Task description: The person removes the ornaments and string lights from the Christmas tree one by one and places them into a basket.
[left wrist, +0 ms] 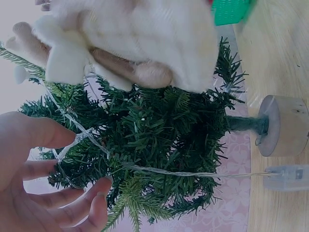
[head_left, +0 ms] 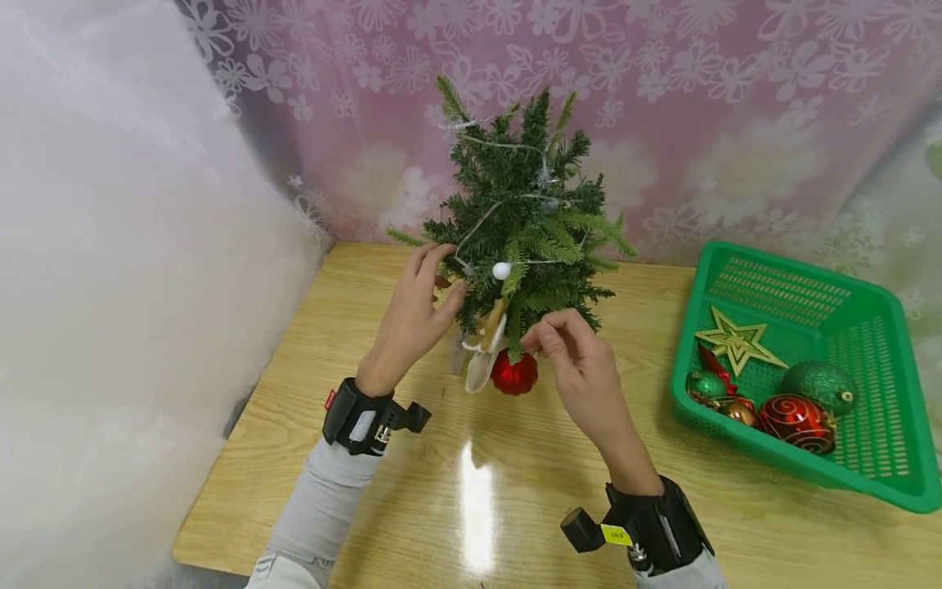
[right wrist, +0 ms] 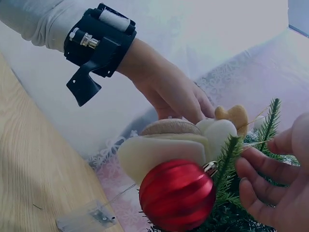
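A small green Christmas tree (head_left: 526, 213) stands on the table, wound with a string of lights (left wrist: 159, 170). My left hand (head_left: 415, 315) reaches into its left branches, thumb and fingers spread apart around a stretch of the light wire. At the tree's front right, my right hand (head_left: 577, 368) pinches a thin gold thread (right wrist: 256, 143) between thumb and forefinger. Just below those fingers hangs a ribbed red bauble (right wrist: 177, 194). Beside the bauble is a white and brown plush ornament (left wrist: 149, 48). What the thread joins is unclear.
A green plastic basket (head_left: 912, 433) on the right holds a gold star (head_left: 739, 339), a red swirled bauble (head_left: 798, 424), a green bauble (head_left: 818, 386) and smaller ornaments. The tree's round wooden base (left wrist: 285, 125) and a clear battery box (left wrist: 287, 177) rest on the table (head_left: 412, 491).
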